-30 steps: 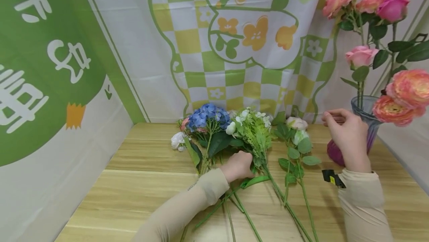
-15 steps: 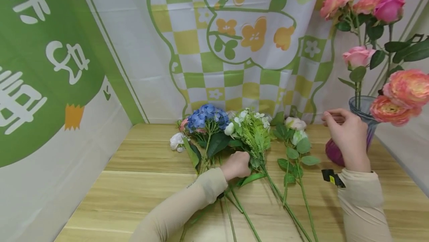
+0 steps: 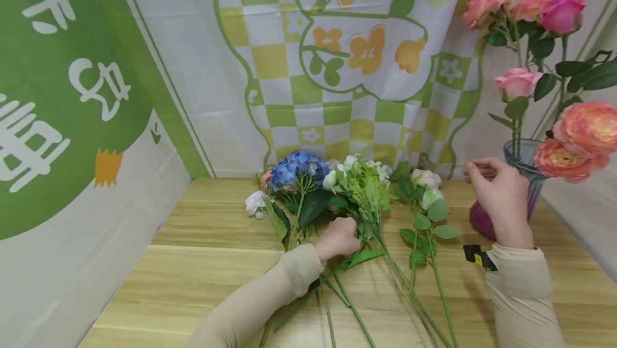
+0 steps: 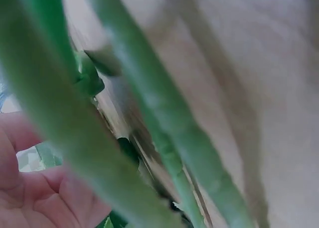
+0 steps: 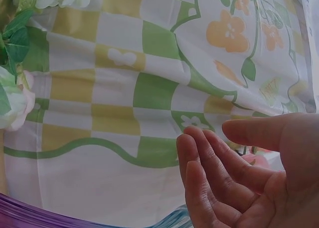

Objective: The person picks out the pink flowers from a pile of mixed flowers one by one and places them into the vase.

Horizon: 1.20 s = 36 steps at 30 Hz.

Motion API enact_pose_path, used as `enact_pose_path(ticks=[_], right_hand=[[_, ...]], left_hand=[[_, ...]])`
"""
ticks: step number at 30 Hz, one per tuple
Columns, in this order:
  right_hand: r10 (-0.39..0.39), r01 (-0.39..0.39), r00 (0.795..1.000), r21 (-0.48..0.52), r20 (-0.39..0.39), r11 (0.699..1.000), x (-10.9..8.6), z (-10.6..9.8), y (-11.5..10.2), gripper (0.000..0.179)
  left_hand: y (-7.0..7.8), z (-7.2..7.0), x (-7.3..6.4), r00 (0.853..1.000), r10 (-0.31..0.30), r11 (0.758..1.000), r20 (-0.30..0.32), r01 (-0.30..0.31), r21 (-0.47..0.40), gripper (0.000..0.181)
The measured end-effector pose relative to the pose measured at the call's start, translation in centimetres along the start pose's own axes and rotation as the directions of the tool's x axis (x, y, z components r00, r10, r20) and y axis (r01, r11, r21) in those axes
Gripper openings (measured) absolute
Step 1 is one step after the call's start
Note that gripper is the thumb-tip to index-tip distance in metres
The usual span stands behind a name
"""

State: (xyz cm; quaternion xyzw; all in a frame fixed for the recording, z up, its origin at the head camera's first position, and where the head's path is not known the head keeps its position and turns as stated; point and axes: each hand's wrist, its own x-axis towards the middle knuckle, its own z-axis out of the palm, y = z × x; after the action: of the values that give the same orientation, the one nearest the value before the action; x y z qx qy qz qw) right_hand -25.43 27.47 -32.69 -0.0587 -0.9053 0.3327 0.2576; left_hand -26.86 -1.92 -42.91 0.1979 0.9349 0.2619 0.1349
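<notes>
My left hand (image 3: 337,238) is curled down among the green stems (image 4: 164,118), gripping at a flower stem below the green-and-white bunch (image 3: 363,187); the fingertips are hidden in the head view. Beside it lie a blue hydrangea (image 3: 299,168) and a white flower (image 3: 255,203). A long green leaf (image 3: 368,256) sticks out by the knuckles. Held up in front of the glass vase (image 3: 532,182), my right hand (image 3: 501,195) has loosely bent fingers and nothing in them. Pink roses (image 3: 518,81) and orange-pink blooms (image 3: 588,128) stand in that vase.
Pale flowers on leafy stems (image 3: 426,219) lie between my hands on the wooden table (image 3: 193,278). A patterned cloth (image 3: 347,112) hangs behind, and a green-and-white banner (image 3: 77,101) covers the left wall.
My left hand has drawn slightly to the left among the stems, and the leaves by it have shifted a little. The right hand stays in place.
</notes>
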Motion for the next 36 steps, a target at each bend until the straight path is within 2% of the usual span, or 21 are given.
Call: enact_pose_path(ticks=[3, 6, 9, 11, 14, 18, 21, 24, 28, 33, 36], right_hand=[[0.003, -0.003, 1.0, -0.004, -0.003, 1.0, 0.0, 0.0, 0.1, 0.041], [0.012, -0.012, 1.0, -0.01, -0.002, 1.0, 0.1, 0.0, 0.1, 0.042], [0.022, -0.022, 1.0, -0.014, 0.007, 1.0, 0.2, 0.0, 0.2, 0.043], [0.027, -0.027, 1.0, -0.013, 0.012, 1.0, 0.2, -0.1, 0.2, 0.043], [0.028, -0.028, 1.0, -0.011, 0.013, 1.0, 0.1, -0.1, 0.1, 0.043], [0.026, -0.026, 1.0, -0.009, 0.008, 1.0, 0.1, 0.0, 0.1, 0.043], [0.02, -0.02, 1.0, -0.011, 0.003, 1.0, 0.1, 0.0, 0.0, 0.043], [0.01, -0.01, 1.0, -0.014, 0.001, 1.0, 0.2, 0.0, 0.0, 0.043], [0.01, -0.01, 1.0, -0.005, 0.014, 1.0, 0.1, 0.1, 0.0, 0.044], [0.017, -0.017, 1.0, -0.004, 0.026, 1.0, 0.1, 0.2, 0.0, 0.044], [0.013, -0.012, 1.0, -0.006, 0.025, 1.0, 0.0, 0.2, 0.1, 0.044]], left_hand=[[0.0, -0.2, 0.1, 1.0, -0.012, 0.999, 0.001, 0.012, -0.043, 0.05], [0.1, -0.6, 0.3, 1.0, -0.013, 0.993, 0.003, 0.014, -0.121, 0.05], [0.2, -0.9, 0.5, 1.0, -0.014, 0.972, 0.026, 0.02, -0.236, 0.047], [0.3, -1.0, 0.6, 0.999, -0.025, 0.948, 0.04, 0.036, -0.315, 0.045], [0.3, -1.0, 0.8, 0.997, -0.05, 0.904, 0.067, 0.074, -0.422, 0.04], [0.4, -1.0, 0.9, 0.991, -0.058, 0.819, 0.121, 0.116, -0.562, 0.034], [0.4, -1.2, 1.0, 0.986, -0.035, 0.756, 0.161, 0.132, -0.642, 0.035], [0.5, -1.3, 1.2, 0.985, -0.011, 0.721, 0.171, 0.126, -0.682, 0.031], [0.3, -1.1, 1.3, 0.983, 0.014, 0.658, 0.184, 0.13, -0.742, 0.021], [0.1, -1.5, 1.2, 0.971, 0.004, 0.553, 0.239, 0.197, -0.81, 0.019], [0.0, -1.8, 1.0, 0.964, 0.001, 0.516, 0.265, 0.226, -0.827, 0.017]])
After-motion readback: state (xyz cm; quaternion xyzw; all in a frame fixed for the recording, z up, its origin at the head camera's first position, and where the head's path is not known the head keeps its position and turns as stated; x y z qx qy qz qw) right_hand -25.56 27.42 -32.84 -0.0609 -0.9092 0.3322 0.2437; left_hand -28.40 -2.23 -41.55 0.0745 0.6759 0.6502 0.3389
